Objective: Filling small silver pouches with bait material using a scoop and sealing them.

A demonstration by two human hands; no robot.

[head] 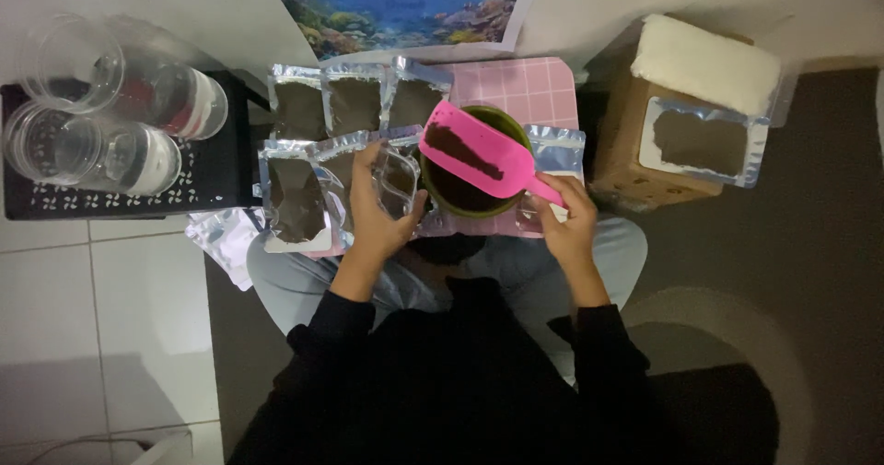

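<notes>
My left hand [378, 215] holds a small clear pouch [398, 178] upright, its mouth next to a green bowl [512, 126] of dark powder. My right hand [569, 218] grips the handle of a pink scoop [479, 158] tilted over the bowl, with a streak of dark powder lying in it. Several filled clear pouches [296, 193] of the same dark powder lie in rows to the left of the bowl, on a pink checked mat [534, 87].
A black tray [217, 166] at the left carries stacked clear plastic cups [101, 152]. A cardboard box [626, 143] at the right bears a filled pouch [702, 141] and a white cushion [704, 64]. Empty pouches [226, 235] lie by my left knee. A colourful poster [405, 5] is behind.
</notes>
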